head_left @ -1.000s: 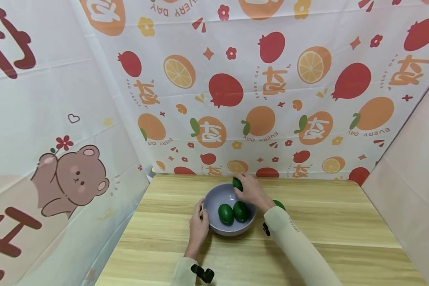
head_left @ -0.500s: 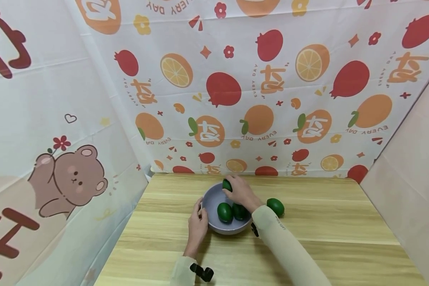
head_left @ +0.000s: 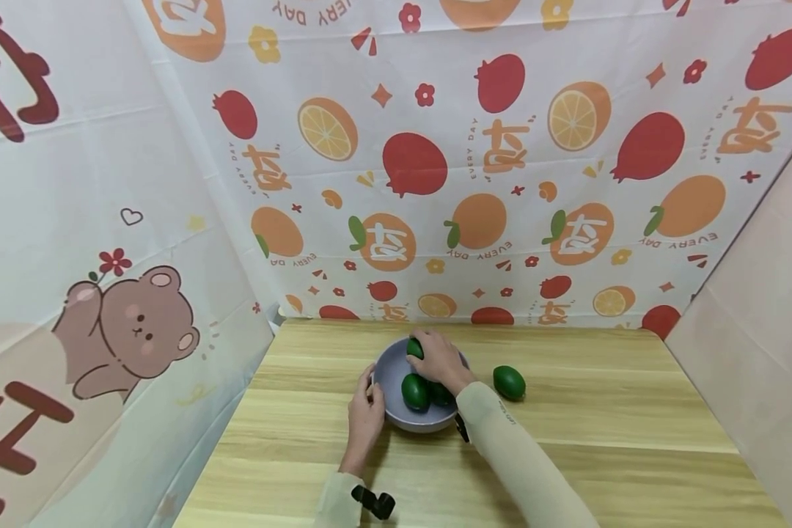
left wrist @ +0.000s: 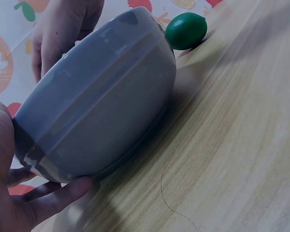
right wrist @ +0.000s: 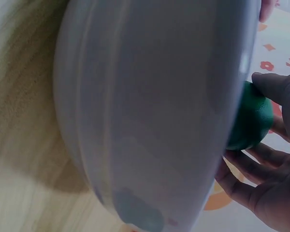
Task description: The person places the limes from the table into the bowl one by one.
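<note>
A grey-purple bowl [head_left: 391, 370] stands on the wooden table. My left hand [head_left: 366, 412] grips it at the left side, with fingers curled round its wall and base edge in the left wrist view. My right hand [head_left: 441, 361] is over the bowl's far right part and holds a green lime [head_left: 414, 348] between thumb and fingers. The right wrist view shows this lime partly hidden behind the bowl's rim. Two more limes lie in the bowl: the left one [head_left: 415, 392] shows well, the right one [head_left: 441, 395] is partly covered by my right hand.
Another lime [head_left: 510, 383] lies on the table [head_left: 607, 411] to the right of the bowl, near my right sleeve. A fruit-print cloth [head_left: 501, 220] hangs along the table's far edge. A cloth with a bear print [head_left: 145, 330] hangs at the left.
My right hand has moved left and slightly down with its lime, from the bowl's far rim to inside it. The lime on the table is now fully uncovered. My left hand keeps its hold.
</note>
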Demonstrator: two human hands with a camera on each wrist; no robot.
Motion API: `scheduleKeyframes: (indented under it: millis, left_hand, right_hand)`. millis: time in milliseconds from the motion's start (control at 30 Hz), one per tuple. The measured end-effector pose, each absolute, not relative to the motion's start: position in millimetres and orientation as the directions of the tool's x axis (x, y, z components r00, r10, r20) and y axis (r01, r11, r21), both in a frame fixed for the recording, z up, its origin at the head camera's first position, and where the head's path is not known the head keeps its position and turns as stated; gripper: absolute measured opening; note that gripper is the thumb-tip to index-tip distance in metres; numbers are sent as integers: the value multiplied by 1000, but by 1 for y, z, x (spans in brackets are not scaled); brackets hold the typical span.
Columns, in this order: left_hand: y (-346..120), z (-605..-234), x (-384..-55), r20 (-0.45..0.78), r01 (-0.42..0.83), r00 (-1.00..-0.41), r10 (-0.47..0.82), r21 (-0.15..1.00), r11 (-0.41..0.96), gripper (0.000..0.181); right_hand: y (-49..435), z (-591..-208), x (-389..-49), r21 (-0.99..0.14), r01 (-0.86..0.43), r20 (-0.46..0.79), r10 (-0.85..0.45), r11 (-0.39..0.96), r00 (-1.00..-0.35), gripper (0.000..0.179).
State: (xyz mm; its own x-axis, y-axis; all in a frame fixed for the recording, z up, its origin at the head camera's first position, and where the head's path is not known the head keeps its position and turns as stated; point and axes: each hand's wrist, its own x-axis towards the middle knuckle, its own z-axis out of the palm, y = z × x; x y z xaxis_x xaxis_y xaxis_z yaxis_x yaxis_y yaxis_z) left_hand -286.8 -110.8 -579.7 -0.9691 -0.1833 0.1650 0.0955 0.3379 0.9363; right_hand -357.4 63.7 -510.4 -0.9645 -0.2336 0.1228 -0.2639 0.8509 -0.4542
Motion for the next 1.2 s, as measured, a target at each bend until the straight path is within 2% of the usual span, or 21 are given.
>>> scheduleKeyframes:
  millis: [533,1200]
  left_hand:
    - [-111,-578,-287,170,101,-970,-175,933,346,46]
    - [-111,-577,-285,119,55,-976,-180,943,327,46]
  right_hand:
    - [60,-520,-358,-483,-176,33,-183,858,-983,59]
    - [61,-526,-360,-460,-139,-12,-162,877,-987,49]
